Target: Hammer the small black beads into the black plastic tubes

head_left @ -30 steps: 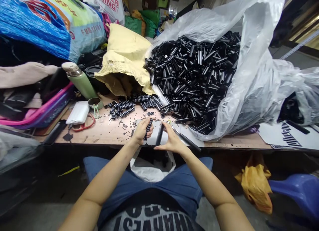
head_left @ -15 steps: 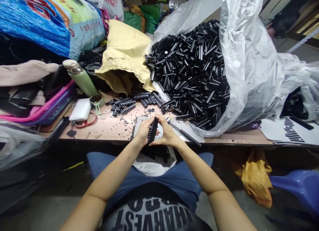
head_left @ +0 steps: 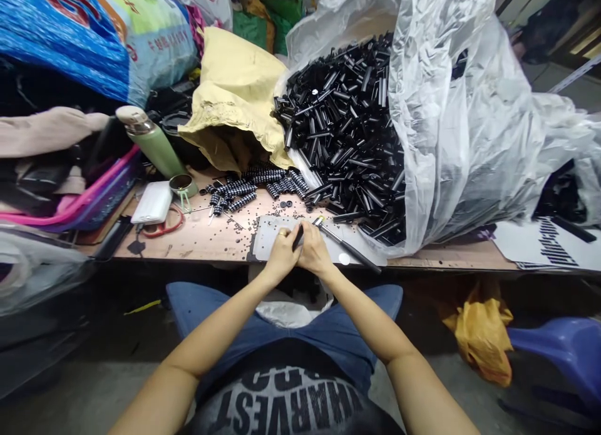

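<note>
My left hand point(head_left: 280, 255) and my right hand point(head_left: 313, 252) are closed together over the front edge of the table. Between their fingers is a dark, narrow black tube point(head_left: 298, 236); the fingers hide most of it. Under and behind the hands lies a flat grey plate point(head_left: 263, 236). Right beside my right hand, a tool with a metal shaft and black handle point(head_left: 355, 253) rests slantwise across the plate. Past the hands sit two small black rings point(head_left: 285, 204) and a pile of black-and-white ridged rolls point(head_left: 241, 191).
A clear plastic bag point(head_left: 422, 172) spills many black tubes point(head_left: 347, 128) at the right. Behind stands a yellow sack point(head_left: 235, 78). To the left are a green flask point(head_left: 157, 147), a white box point(head_left: 153, 203), red-handled scissors point(head_left: 164, 227) and a pink-rimmed basket point(head_left: 70, 217). Tiny black bits point(head_left: 220, 238) dot the tabletop.
My right hand has gone from a spread grip around the black tube to closed fingers against my left hand. The tube, plainly visible before, is now mostly covered.
</note>
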Available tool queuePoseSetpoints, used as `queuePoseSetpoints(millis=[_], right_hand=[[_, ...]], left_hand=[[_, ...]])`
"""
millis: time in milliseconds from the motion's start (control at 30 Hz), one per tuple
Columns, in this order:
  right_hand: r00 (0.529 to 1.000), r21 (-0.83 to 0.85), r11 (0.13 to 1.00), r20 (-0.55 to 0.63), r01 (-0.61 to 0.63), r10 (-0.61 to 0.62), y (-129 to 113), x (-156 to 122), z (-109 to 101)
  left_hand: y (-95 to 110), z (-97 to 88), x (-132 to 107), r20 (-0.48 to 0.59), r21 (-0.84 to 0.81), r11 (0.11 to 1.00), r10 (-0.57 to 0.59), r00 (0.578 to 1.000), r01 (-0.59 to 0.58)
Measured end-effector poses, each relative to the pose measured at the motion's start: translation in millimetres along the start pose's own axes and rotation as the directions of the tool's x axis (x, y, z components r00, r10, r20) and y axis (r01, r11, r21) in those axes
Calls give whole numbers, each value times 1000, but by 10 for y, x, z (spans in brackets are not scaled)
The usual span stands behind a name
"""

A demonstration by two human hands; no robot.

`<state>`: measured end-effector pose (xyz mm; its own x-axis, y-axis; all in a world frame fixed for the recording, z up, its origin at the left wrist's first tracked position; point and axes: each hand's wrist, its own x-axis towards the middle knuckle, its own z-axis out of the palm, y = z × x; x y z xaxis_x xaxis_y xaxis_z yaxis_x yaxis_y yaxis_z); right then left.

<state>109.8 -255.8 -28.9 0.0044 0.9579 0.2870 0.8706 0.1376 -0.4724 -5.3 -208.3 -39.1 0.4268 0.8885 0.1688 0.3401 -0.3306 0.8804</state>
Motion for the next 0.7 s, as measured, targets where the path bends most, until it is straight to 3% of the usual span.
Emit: queuePoseSetpoints(millis=[133,233,300,433,500,600,700], right_hand=[[989,-230,963,4,-143,148,251,-147,-180],[922,-445,820,-33,-359,386,466,-273,-482],[878,-479,774,14,-415,479,514,-343,-632],[879,-299,848,58,-437,473,343,-437,-684],[880,-290,863,117,-413,460,224,-455,-654],[844,-320,859,235,-401,482,76,-428,-668],[891,-215,905,198,-367,408,-120,-346,-725]], left_hand=[[-194,33,-40,155,389,885,211,965,-256],[-271,-70,-15,260,542,759,256,931,-360],[-294,-133,-6,288,600,702,258,922,-384],[-299,-181,-20,304,624,674,256,917,-395],[-280,-170,-40,301,621,681,251,920,-388],[-218,-87,-89,295,615,692,242,924,-378],[-148,80,-155,284,626,679,259,923,-384]])
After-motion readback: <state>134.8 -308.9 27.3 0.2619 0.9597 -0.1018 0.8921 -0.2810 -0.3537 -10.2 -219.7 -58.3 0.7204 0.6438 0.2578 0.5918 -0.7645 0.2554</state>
